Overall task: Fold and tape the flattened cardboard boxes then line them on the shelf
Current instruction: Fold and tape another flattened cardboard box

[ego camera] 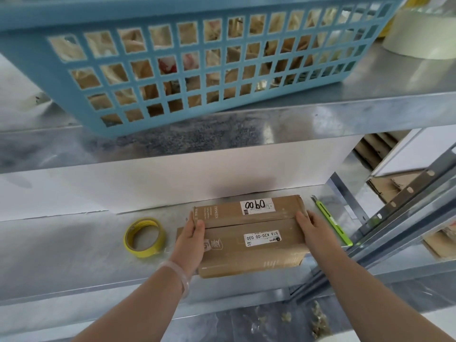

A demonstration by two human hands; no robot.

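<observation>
A brown cardboard box with white labels lies on the metal shelf, its two top flaps folded shut and meeting along the middle. My left hand grips its left side, thumb on top of the flaps. On the opposite side my right hand presses against the right end. A yellow roll of tape lies on the shelf just left of the box. To the right of the box rests a green utility knife.
A blue plastic basket full of paper stands on the upper shelf, close overhead. A large white tape roll sits at the upper right. Flattened cardboard is stacked beyond the shelf's right post.
</observation>
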